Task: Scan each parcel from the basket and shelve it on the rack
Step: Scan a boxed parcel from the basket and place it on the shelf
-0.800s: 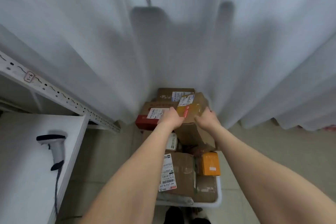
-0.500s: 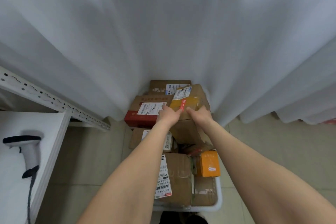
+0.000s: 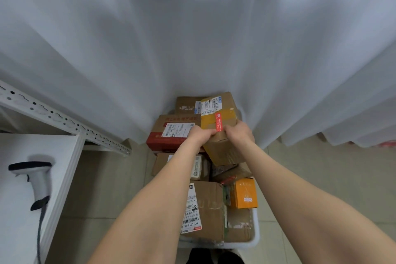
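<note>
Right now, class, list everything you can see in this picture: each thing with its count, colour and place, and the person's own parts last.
Basket: one, white, on the floor at centre, full of parcels.
Held box: one, brown with yellow tape and a red strip, on top of the pile.
Red box: one, brown top, red side, left of the held box.
Orange box: one, right side of the basket.
Other parcels: several, brown; exact count unclear.
Scanner: one, white and black, on the shelf.
Shelf: one, white, lower left.
Rack: one, white perforated rail, left.
Curtain: white, behind the basket.
Floor: beige tiles.
Hands: left hand and right hand, both gripping the held box.
</note>
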The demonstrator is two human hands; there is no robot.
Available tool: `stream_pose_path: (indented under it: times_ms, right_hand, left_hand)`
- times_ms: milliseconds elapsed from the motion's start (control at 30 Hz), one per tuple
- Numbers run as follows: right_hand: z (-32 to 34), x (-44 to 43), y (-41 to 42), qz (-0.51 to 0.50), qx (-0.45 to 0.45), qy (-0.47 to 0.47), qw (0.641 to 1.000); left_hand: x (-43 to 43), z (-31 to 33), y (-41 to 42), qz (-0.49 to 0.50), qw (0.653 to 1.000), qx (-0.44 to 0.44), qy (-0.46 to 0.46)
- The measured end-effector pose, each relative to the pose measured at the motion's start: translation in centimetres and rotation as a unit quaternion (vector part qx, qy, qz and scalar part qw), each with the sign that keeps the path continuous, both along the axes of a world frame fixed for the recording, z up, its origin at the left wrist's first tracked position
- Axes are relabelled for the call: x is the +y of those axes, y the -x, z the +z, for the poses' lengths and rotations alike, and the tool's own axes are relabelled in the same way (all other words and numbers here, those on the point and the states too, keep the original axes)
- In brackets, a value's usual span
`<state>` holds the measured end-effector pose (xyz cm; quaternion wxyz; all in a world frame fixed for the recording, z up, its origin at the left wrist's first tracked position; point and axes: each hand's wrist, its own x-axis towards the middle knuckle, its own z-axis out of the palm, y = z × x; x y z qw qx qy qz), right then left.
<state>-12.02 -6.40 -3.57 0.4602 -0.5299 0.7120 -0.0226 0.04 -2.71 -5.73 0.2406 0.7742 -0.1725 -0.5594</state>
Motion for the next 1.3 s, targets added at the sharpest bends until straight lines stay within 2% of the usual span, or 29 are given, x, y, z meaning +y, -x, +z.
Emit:
stream_pose_path:
  times_ms: [300, 433, 667, 933, 1300]
  right_hand:
    - [8.1, 0.3, -0.4, -0.008, 0.019, 0.051, 0.998]
    - [12.3, 1.3, -1.3, 0.027, 0.029, 0.069, 0.997]
    - [19.1, 3.1, -4.7, 0.131, -0.015, 0.109, 0.985]
    - [25.0, 5.7, -8.8, 0.314, 0.089, 0.202, 0.923]
    - [30.4, 10.3, -12.7, 0.422, 0.14, 0.283, 0.85]
  left_hand:
    - [1.0, 8.4, -0.6, 0.053, 0.996, 0.023, 0.062]
    - [2.4, 12.6, -1.8, 0.083, 0.994, 0.002, 0.064]
    - [5.3, 19.9, -4.6, 0.151, 0.984, -0.027, 0.086]
    - [8.9, 28.1, -6.5, 0.196, 0.972, 0.0, 0.127]
    - [13.5, 33.5, -8.9, 0.22, 0.958, -0.034, 0.181]
